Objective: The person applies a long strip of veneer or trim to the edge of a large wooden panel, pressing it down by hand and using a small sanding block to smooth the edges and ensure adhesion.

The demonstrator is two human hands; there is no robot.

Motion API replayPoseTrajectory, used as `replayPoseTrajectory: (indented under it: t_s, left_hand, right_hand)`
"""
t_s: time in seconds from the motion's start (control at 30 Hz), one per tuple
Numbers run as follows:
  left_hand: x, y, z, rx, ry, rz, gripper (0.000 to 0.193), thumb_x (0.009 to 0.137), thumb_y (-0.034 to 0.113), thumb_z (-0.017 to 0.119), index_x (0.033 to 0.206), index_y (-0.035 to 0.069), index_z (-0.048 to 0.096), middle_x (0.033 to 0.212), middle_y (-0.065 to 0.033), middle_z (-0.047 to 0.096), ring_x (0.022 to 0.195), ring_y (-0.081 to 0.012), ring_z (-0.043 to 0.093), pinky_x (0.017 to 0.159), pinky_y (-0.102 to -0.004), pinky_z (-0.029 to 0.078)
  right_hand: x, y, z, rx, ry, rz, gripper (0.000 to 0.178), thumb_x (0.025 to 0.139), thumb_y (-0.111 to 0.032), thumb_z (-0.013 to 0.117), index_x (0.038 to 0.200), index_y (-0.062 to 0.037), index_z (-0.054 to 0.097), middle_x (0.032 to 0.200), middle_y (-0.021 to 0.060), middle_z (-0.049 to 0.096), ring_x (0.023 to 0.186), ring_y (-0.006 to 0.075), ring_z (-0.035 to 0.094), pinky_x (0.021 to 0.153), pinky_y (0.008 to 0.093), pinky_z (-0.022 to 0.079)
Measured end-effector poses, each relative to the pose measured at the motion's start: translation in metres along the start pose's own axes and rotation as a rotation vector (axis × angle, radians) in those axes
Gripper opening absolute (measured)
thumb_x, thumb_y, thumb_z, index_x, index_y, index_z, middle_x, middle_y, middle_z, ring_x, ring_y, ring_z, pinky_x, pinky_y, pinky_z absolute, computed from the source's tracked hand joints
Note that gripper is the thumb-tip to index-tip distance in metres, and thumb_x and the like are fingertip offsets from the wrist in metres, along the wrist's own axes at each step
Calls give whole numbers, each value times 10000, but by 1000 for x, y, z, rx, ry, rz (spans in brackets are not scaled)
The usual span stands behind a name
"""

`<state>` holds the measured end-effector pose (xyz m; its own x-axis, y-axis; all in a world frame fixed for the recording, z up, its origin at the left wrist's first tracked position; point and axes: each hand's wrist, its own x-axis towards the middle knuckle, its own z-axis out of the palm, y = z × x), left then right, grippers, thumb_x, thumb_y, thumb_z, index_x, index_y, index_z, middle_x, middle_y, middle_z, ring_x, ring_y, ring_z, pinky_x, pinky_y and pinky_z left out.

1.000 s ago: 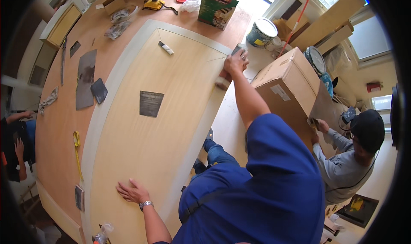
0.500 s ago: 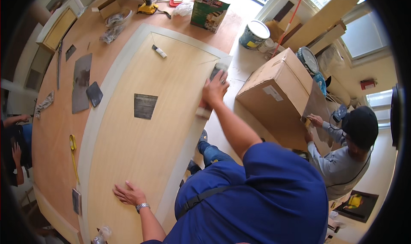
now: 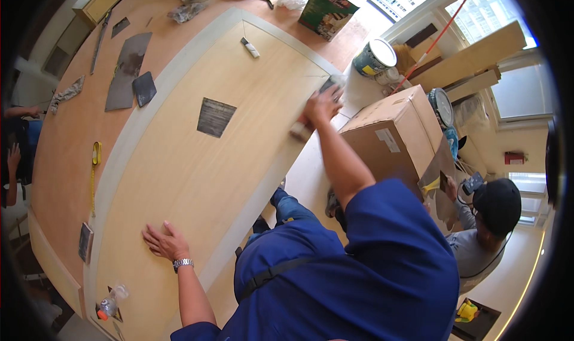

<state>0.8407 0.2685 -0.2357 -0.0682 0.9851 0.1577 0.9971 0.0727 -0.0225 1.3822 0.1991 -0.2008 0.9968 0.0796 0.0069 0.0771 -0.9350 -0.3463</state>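
A large pale wood panel (image 3: 179,167) with a light grey border lies on the workbench. My left hand (image 3: 166,240) rests flat on the panel's near part, fingers spread, a metal watch on the wrist. At the far right edge, my right hand (image 3: 323,106) grips a sanding block (image 3: 301,131) pressed along the grey border; motion smears hand and block. The block looks reddish brown below, with a dark part at its far end. Between the hands lies a dark grey, sandpaper-like piece (image 3: 216,117). A small white tube with a dark end (image 3: 250,48) sits farther up.
Left on the bench lie dark sheets (image 3: 128,72), a yellow tape measure (image 3: 97,154) and another block (image 3: 85,243). A clear bottle (image 3: 109,307) is near. A green tin (image 3: 327,12) stands behind. Right are a cardboard box (image 3: 388,141), paint pail (image 3: 375,57) and a co-worker (image 3: 487,227).
My view has shifted, so the bench appears moved. The right hand keeps the block at the panel's right edge; the left stays flat on the panel. The co-worker's arms have moved.
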Motion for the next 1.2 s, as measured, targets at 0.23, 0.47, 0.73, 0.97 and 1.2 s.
replayPoseTrajectory:
  t_s: [0.23, 0.47, 0.73, 0.97, 1.2]
  left_hand:
    - [-1, 8, -7, -48, -25, -14, 651, 933, 507, 489, 1428, 92, 404, 1528, -174, 308, 1414, -348, 260, 1088, -558, 250]
    - [2, 8, 0, -113, 14, -36, 670, 920, 520, 494, 1435, 99, 412, 1530, -177, 310, 1423, -337, 252, 1107, -569, 223]
    - [-1, -19, -15, -202, -175, -76, 710, 928, 572, 465, 1465, 116, 371, 1588, -131, 206, 1467, -335, 155, 1145, -587, 170]
    - [-105, -54, -56, -59, -398, -528, 765, 912, 620, 467, 1501, 158, 306, 1604, -132, 132, 1475, -352, 111, 1127, -629, 178]
    - [-141, -53, -33, -109, -402, -567, 834, 911, 685, 381, 1558, 246, 93, 1626, -132, -10, 1491, -359, 0, 1137, -638, 30]
  right_hand:
    - [-123, -7, -12, 188, -195, 54, 880, 901, -481, 565, 1513, 0, 153, 1604, 202, 42, 1387, 446, 223, 1087, 585, 256]
    - [-58, 34, -46, 132, -376, -1176, 785, 846, -545, 629, 1441, -90, 395, 1483, 187, 376, 1372, 423, 301, 1120, 545, 216]
    - [-29, 0, -52, -274, -825, -2107, 733, 768, -500, 725, 1395, -201, 489, 1260, 98, 546, 1170, 357, 477, 994, 491, 388]
    - [-31, -5, -41, -319, -893, -2216, 666, 770, -518, 719, 1346, -233, 543, 1168, 59, 552, 1086, 310, 503, 937, 463, 462]
    - [-171, -10, -40, -253, -854, -2387, 626, 803, -558, 664, 1334, -252, 534, 1167, 66, 561, 1107, 314, 522, 913, 449, 459]
